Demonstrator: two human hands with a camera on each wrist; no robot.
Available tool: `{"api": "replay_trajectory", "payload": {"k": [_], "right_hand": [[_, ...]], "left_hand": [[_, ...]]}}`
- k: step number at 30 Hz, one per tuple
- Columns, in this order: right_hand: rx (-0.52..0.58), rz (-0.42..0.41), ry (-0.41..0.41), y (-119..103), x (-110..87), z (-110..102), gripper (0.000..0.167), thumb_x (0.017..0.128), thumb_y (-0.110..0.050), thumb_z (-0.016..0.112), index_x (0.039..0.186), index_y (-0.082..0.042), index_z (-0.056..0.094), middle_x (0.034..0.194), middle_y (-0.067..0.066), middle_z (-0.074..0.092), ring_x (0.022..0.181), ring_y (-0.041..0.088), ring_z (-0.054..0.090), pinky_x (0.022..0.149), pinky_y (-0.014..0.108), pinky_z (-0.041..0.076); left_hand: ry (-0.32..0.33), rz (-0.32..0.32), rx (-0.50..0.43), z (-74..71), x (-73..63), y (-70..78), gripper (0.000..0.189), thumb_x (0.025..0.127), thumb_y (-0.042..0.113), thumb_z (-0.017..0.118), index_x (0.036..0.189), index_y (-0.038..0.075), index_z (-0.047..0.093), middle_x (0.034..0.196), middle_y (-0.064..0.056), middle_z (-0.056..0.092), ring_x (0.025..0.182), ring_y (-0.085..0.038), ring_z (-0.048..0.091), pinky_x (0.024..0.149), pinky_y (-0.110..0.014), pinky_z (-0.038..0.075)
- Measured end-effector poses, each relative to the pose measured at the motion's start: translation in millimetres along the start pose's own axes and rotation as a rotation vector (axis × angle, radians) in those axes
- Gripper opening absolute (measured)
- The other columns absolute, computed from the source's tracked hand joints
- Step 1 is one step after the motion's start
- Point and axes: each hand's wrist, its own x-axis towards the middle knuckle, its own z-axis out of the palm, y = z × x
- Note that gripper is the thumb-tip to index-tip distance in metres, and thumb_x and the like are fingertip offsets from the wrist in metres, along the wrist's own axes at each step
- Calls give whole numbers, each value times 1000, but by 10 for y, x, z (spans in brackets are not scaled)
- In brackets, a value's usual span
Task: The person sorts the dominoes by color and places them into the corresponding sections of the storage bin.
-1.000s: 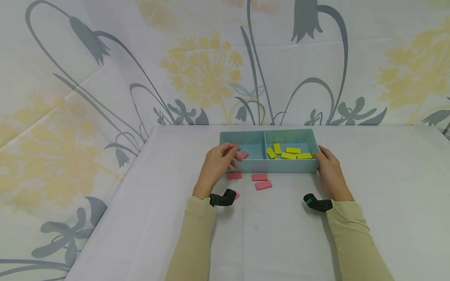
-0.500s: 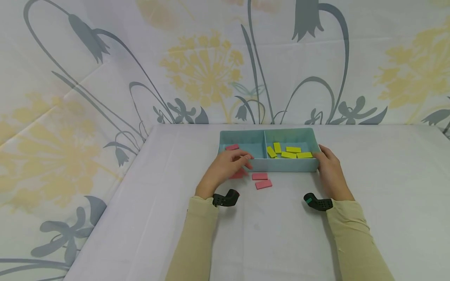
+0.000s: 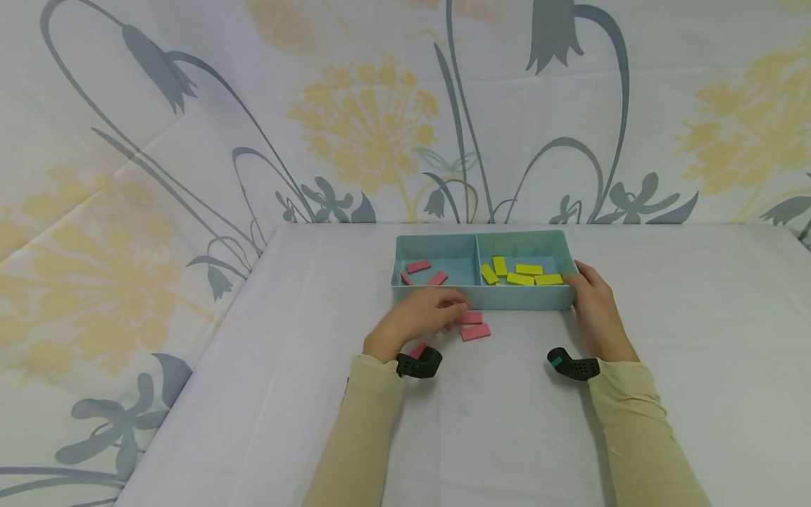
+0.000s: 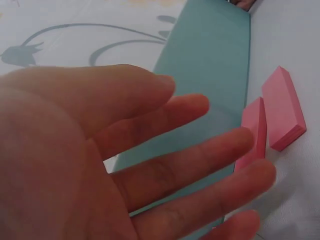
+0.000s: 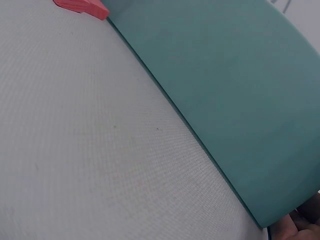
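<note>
A pale teal divided box (image 3: 519,298) stands on the white cloth. Three pink blocks (image 3: 418,266) lie in its left compartment and several yellow blocks (image 3: 520,279) in its right one. My left hand (image 3: 415,317) is just before the box's front wall, its fingertips close to two flat pink blocks (image 3: 476,332) on the cloth. Its fingers are spread and bare in the left wrist view, the pink blocks (image 4: 284,107) just beyond the fingertips. My right hand (image 3: 595,310) grips the box's right end; only a few curled fingers (image 5: 305,230) show in the right wrist view.
Another pink block (image 3: 418,350) lies beside the left wrist, partly covered by the black wrist camera (image 3: 421,362). A floral cloth (image 3: 355,127) hangs behind the table and along its left side.
My left hand has come out from over the left compartment, moving right and toward me to the blocks in front. Pink blocks it covered in the box now show. The right hand stays put.
</note>
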Motion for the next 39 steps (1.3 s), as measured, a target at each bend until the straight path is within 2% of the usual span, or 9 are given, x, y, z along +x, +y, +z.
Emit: {"api": "replay_trajectory", "payload": {"k": [5, 10, 16, 20, 22, 26, 29, 34, 39], "right_hand": [[-2, 0, -1, -6, 11, -1, 58, 95, -32, 31, 144, -10, 10, 149, 6, 6, 134, 18, 8, 107, 38, 12], [-18, 1, -5, -6, 11, -7, 57, 95, -32, 30, 144, -10, 10, 149, 6, 6, 134, 19, 8, 106, 39, 12], [-4, -2, -5, -6, 10, -7, 57, 95, -32, 31, 144, -11, 11, 149, 6, 7, 134, 18, 8, 106, 39, 11], [7, 3, -8, -3, 6, -7, 58, 95, -32, 31, 144, -10, 10, 149, 5, 6, 134, 18, 8, 107, 38, 11], [13, 4, -9, -2, 7, -6, 58, 95, -32, 32, 144, -11, 11, 149, 5, 7, 134, 17, 8, 107, 38, 11], [8, 0, -5, -1, 8, -2, 57, 95, -32, 31, 144, -11, 11, 149, 5, 7, 134, 18, 9, 107, 39, 11], [7, 3, -3, -2, 5, 2, 58, 95, -33, 32, 144, -11, 11, 148, 5, 8, 134, 18, 9, 107, 39, 12], [1, 7, -7, 1, 1, 3, 58, 95, -33, 32, 144, -11, 11, 148, 6, 8, 134, 18, 10, 107, 38, 12], [-6, -3, -10, -6, -3, 0, 58, 95, -34, 32, 144, -10, 11, 148, 5, 8, 134, 17, 10, 107, 38, 12]], "left_hand": [[-43, -33, 41, 28, 4, 9, 28, 91, 32, 48, 114, 21, 60, 90, 5, 62, 77, -11, 58, 72, -26, 44], [-54, -63, 52, 63, 16, 21, 29, 90, 34, 49, 115, 22, 58, 92, 7, 61, 76, -10, 58, 73, -26, 44], [-66, -60, 85, 128, 55, 61, 27, 89, 31, 52, 113, 21, 59, 92, 8, 59, 71, -10, 58, 71, -24, 43], [-89, -38, 129, 208, 95, 86, 27, 88, 30, 54, 113, 20, 59, 98, 8, 58, 67, -6, 56, 73, -21, 43], [-94, -27, 147, 246, 105, 103, 29, 88, 30, 54, 114, 19, 58, 102, 8, 58, 69, -5, 56, 74, -21, 43], [-85, -20, 214, 295, 108, 144, 30, 88, 31, 54, 116, 21, 58, 106, 9, 56, 85, -6, 52, 79, -22, 43], [-72, -38, 260, 330, 110, 160, 27, 87, 32, 55, 112, 24, 59, 98, 12, 56, 89, -7, 47, 78, -23, 42], [-61, -74, 275, 369, 108, 171, 20, 82, 34, 62, 98, 23, 59, 80, 11, 53, 78, -8, 48, 64, -22, 41], [-38, -102, 323, 409, 117, 208, 20, 77, 36, 66, 87, 23, 55, 72, 9, 53, 69, -8, 49, 56, -22, 39]]}}
